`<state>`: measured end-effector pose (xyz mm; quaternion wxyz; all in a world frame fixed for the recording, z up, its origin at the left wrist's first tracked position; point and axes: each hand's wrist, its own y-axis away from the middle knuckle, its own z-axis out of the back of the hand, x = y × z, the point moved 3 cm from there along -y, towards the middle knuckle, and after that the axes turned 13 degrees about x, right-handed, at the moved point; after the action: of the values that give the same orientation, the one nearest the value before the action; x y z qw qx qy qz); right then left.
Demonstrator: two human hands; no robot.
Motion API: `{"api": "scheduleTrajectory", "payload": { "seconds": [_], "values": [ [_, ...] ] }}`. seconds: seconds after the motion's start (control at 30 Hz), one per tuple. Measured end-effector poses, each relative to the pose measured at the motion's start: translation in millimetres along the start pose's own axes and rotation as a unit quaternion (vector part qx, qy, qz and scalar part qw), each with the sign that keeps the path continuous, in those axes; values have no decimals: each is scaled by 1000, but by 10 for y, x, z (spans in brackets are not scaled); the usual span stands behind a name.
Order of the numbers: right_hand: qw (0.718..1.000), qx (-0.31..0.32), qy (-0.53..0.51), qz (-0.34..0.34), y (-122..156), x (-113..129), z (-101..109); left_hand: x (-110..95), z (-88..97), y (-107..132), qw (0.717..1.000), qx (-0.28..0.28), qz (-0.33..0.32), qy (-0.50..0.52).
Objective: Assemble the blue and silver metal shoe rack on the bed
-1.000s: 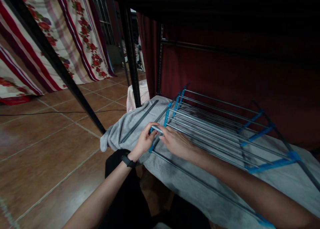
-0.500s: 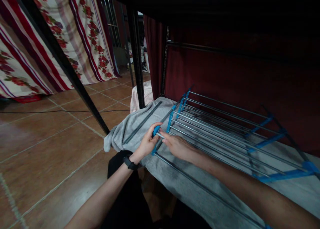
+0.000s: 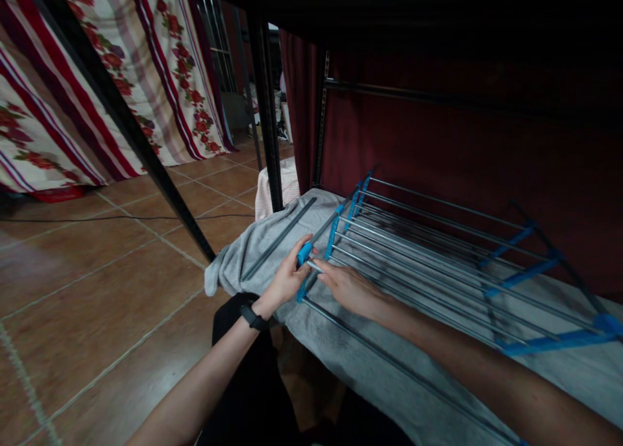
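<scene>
A clothes drying rack [image 3: 559,342] with grey metal rods and blue plastic strips lies across a grey blanket [image 3: 335,355]. At its near left corner, my left hand [image 3: 287,277] is closed around a blue plastic connector [image 3: 304,253], from which a grey tube runs up towards the rack's far side. My right hand [image 3: 348,289] pinches a metal rod [image 3: 315,264] whose end meets the connector. Whether the rod sits inside it cannot be made out. A loose grey tube [image 3: 279,239] rests on the blanket, left of the rack.
Black metal frame posts [image 3: 268,115] stand at the left, with a dark surface overhead. Behind the rack hangs a dark red curtain [image 3: 428,147]. A floral striped curtain [image 3: 160,102] and a black cable [image 3: 121,217] are over the tiled floor [image 3: 97,290].
Both hands keep their hold at the connector. My left fingers and the connector have shifted very slightly; the rest looks the same apart from a small camera movement.
</scene>
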<state>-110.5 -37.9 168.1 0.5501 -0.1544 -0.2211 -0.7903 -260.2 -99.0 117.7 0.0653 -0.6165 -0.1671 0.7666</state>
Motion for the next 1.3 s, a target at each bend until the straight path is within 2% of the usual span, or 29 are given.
{"api": "scheduleTrajectory", "payload": {
  "seconds": [0.33,0.8,1.0,1.1,1.17,1.23,1.3],
  "values": [
    [1000,-1,23,-18,-12,28,5,-25,-68,-2,998,-26,-5,-61],
    [999,12,34,-17,-9,66,36,-102,-74,3,996,-21,-6,-82],
    [998,11,56,-23,20,133,51,-52,-47,6,996,-15,-1,-87],
    [995,2,94,-39,174,176,96,0,-1,2,996,-26,-1,-89],
    [994,-23,99,-42,385,167,179,23,18,-7,997,-15,3,-79],
    [994,-58,82,-52,707,89,310,19,36,-11,998,0,22,-63],
    [990,-108,44,-78,1155,-72,479,-22,60,2,998,12,53,-39]
  ]
}}
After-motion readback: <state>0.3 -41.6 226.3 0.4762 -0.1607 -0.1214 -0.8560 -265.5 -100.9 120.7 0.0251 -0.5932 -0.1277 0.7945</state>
